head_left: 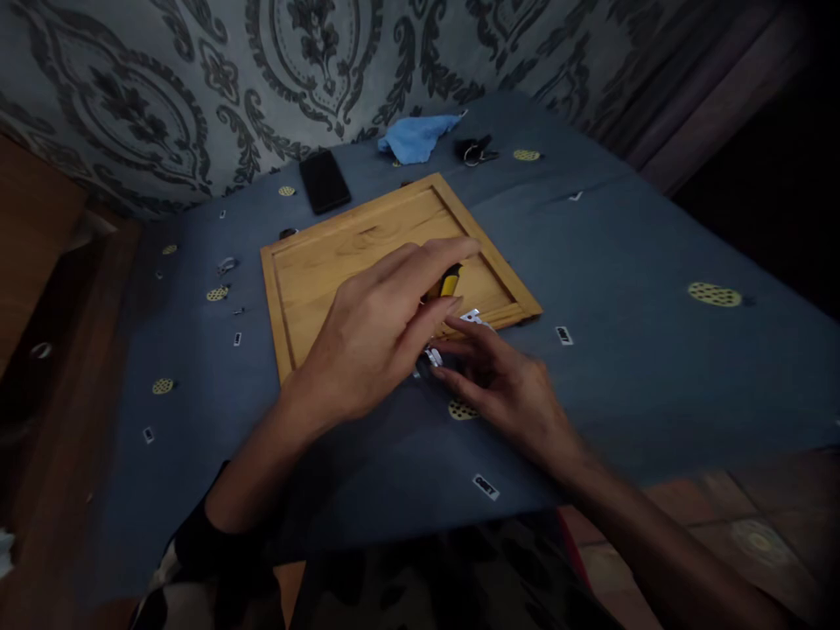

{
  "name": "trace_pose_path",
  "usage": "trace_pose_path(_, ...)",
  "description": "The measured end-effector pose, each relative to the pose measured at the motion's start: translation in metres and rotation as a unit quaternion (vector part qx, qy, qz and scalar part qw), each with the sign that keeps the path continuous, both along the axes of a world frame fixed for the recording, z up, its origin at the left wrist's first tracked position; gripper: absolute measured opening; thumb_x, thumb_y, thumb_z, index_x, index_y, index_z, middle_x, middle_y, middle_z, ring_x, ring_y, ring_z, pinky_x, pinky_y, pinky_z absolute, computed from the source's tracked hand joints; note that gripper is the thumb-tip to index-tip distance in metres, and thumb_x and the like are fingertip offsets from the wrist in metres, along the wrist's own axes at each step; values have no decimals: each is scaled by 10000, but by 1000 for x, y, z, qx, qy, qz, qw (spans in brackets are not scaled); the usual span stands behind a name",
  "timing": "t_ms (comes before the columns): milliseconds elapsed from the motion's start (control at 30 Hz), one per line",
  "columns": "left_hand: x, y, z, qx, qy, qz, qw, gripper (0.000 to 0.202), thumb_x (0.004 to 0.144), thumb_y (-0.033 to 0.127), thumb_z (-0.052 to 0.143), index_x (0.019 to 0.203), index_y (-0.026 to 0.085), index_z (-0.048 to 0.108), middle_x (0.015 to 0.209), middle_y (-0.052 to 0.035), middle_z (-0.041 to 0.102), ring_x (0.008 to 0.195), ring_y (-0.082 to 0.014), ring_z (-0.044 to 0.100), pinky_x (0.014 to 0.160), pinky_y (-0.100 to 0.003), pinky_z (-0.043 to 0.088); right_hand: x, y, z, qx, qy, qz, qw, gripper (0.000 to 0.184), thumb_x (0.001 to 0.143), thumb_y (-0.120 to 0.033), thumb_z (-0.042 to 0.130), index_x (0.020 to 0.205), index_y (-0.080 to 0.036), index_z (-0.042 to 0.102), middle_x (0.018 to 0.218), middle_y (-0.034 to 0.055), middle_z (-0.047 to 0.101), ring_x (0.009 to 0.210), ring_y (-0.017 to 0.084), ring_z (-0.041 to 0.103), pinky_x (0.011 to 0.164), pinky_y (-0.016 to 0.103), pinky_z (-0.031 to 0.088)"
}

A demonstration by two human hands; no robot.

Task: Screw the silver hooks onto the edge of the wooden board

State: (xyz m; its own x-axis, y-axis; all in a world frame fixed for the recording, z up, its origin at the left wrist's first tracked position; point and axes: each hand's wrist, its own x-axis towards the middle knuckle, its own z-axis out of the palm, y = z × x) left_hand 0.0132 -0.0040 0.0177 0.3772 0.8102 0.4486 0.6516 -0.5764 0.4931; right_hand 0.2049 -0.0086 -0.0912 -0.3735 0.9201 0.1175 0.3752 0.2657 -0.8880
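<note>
- The left hand (377, 337) bends over a short yellow and black tool handle (450, 282). The handle peeks out between the thumb and first finger, so it looks held. The hand hides most of it, so I cannot tell how tight the grip is.
- The right hand (505, 385) is low, by the near edge of a light brown wooden board with a raised rim (347, 254). Its thumb and fingertips seem to pinch a small silver and dark metal piece (433, 357), maybe so it won't wiggle.
- A flat, shiny silver plate (473, 317) shows just past the right fingertips, at the board's edge. I can't tell if it joins the metal piece.
- The board lies flat on a blue tablecloth with yellow pineapples (643, 376). Lying flat likely helps it stay put, and the near edge is easy to reach.
- A flat black phone (325, 182), a crumpled light blue cloth (420, 137) and a black key bunch with a ring (476, 151) lie beyond the board, perhaps to leave the hands room.
- A little shiny metal bit (227, 264) sits left of the board, apart from it, maybe so it's not bumped.
</note>
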Motion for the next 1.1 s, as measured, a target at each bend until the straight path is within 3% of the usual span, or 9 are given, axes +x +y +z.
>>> trace_pose_path(233,3,0,-3,7,-9,3,1000,263,999,222,553,1259,212,592,1225,-35,691,1069,-158,688,911,-271,612,-1,-1,0,13,6,0,1000,511,904,-356,687,1384,-250,550,1093,57,804,846,227,769,692,352,610)
trace_pose_path(467,5,-1,-7,25,-7,13,1000,280,996,236,567,1269,192,606,1206,-62,697,1078,-174,686,857,-265,614,-3,-2,3,30,-9,1,1000,323,903,-327,682,1214,-241,689,1007,40,789,661,171,679,629,320,560)
trace_pose_path(667,4,0,-4,8,-20,8,1000,260,999,228,546,1239,269,638,1166,-16,701,1073,-160,683,868,-278,621,-4,4,8,16,53,14,998,266,992,-355,522,1107,-259,741,1041,65,765,993,242,709,826,392,569)
trace_pose_path(800,4,-1,-4,1,1,23,1000,280,1009,261,528,1271,260,626,1229,-41,691,1090,-184,681,891,-311,620,-6,11,9,22,31,28,999,249,963,-275,541,1077,-262,762,961,58,745,877,229,702,741,370,559)
trace_pose_path(933,4,-1,-4,6,11,24,1000,270,1007,259,536,1264,232,618,1231,-50,690,1107,-188,677,894,-310,614,-7,19,8,47,8,63,997,254,926,-207,555,1019,-252,787,933,62,746,869,231,700,795,384,548)
trace_pose_path(1100,2,0,-6,9,-13,14,1000,261,1003,266,559,1255,221,611,1211,-40,685,1083,-152,669,886,-259,605,-8,24,4,40,15,58,997,254,869,-162,603,981,-275,800,987,53,766,948,247,709,871,404,546)
